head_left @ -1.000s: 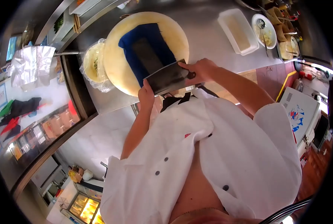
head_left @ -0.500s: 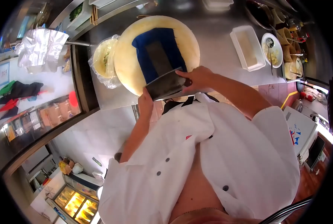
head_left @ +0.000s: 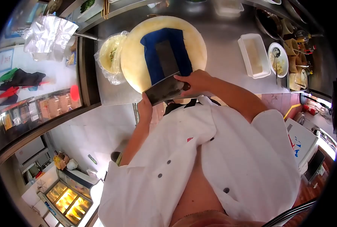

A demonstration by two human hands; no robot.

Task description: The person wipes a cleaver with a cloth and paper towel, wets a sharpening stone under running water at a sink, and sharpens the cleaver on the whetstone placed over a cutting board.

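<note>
A dark cleaver is held level across the near edge of a round pale cutting board. My right hand is closed round its handle, with the thumb on the blade. At the blade's other end, my left hand grips the corner with its fingers partly hidden. On the board lies a folded blue cloth with a dark grey rectangular block on it. The blade's long edge is at the near end of the block, and whether they touch is unclear.
A plastic-wrapped bowl stands left of the board. To the right are a white rectangular tub and a white bowl with a spoon. A pan and several containers line the far right. Crumpled foil is at upper left.
The view has shifted slightly, so the board and counter appear a little further right. Both hands still hold the cleaver, whose blade now looks tilted differently.
</note>
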